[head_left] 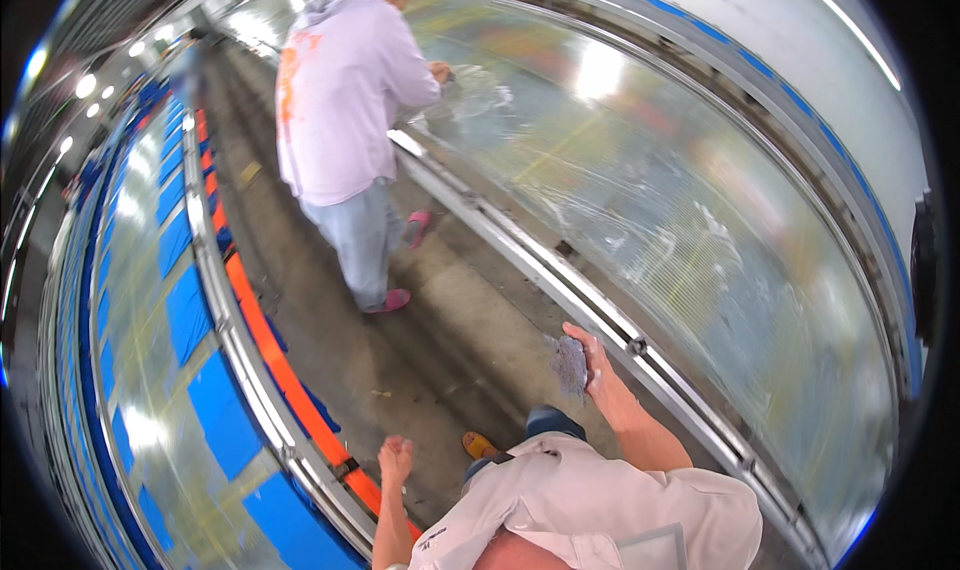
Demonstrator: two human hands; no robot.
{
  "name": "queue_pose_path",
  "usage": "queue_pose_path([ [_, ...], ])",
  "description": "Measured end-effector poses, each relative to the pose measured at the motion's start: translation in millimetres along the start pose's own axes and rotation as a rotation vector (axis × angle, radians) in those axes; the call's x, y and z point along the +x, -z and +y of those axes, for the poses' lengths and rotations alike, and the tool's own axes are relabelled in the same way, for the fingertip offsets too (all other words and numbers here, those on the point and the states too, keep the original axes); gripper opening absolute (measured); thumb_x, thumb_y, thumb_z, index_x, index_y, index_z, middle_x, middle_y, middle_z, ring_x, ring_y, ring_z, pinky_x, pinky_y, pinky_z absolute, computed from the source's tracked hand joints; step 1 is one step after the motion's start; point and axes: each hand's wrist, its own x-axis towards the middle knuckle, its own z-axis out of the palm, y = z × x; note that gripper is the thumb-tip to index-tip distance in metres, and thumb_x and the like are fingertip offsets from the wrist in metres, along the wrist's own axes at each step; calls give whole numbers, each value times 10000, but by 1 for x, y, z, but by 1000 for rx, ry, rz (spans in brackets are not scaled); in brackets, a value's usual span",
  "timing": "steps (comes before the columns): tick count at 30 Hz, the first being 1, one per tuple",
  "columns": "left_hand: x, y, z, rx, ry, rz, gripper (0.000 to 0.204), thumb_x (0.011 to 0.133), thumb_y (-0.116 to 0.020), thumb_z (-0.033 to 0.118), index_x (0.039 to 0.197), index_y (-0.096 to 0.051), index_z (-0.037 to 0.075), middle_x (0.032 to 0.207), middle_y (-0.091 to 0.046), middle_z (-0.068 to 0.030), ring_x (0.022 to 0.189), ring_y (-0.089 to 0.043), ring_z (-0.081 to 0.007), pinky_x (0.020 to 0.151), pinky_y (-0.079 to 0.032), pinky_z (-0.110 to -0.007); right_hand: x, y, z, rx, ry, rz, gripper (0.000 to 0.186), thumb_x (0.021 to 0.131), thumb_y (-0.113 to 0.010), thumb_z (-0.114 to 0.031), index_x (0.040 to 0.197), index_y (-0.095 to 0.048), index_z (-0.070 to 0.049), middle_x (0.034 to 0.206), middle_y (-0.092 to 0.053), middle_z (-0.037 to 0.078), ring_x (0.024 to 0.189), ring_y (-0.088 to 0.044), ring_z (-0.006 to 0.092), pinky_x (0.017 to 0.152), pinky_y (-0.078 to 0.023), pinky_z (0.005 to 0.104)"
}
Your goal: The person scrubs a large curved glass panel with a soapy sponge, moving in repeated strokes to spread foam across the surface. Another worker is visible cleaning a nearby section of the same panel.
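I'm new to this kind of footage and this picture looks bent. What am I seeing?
There is no robot here. One fisheye camera on a person's head looks down, so straight edges curve near the rim. The wearer's right hand holds a rough greyish pad; what it is made of is unclear. The left hand is curled, with nothing visible in it. To the right runs a long glossy table with whitish streaks; to the left, another long table bears blue rectangles. Ahead, a co-worker in a pale hoodie leans toward the right-hand table.
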Motion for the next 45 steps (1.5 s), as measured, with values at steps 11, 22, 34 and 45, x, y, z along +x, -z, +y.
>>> queue_pose_path([
  [11, 142, -34, 181, -50, -286, -172, 434, 926, -731, 276, 1216, -699, -45, 951, -773, -166, 911, -748, -264, 863, -576, -384, 35, 17, -81, -47, 449, 339, 363, 908, -788, -421, 850, -661, -86, 750, -562, -34, 657, -455, 94, 601, -349, 292],
  [22, 146, -52, 445, -71, -687, -90, 350, 920, -732, 77, 1253, -678, -18, 1135, -715, -204, 1007, -713, -320, 927, -558, -413, 219, -7, -188, -981, 765, 734, 460, 854, -749, -488, 824, -664, -37, 847, -700, 180, 831, -609, 394, 760, -435, 522],
  [34, 212, -179, 598, -54, -1388, -433, 763, 832, -823, 258, 1485, -506, 24, 1504, -494, -243, 1398, -449, -454, 1153, -355, -571, 281, -55, -182, -1510, 872, 752, 340, 909, -693, -411, 926, -669, -72, 977, -690, 91, 1015, -613, 278, 845, -391, 464],
  [45, 274, -268, 645, -130, -1434, -357, 455, 872, -652, 309, 1265, -701, 86, 1336, -607, -184, 1226, -565, -446, 1016, -428, -561, 333, -48, -237, -1552, 1015, 792, 302, 911, -679, -394, 949, -673, -94, 973, -680, 77, 980, -605, 272, 836, -394, 465],
])
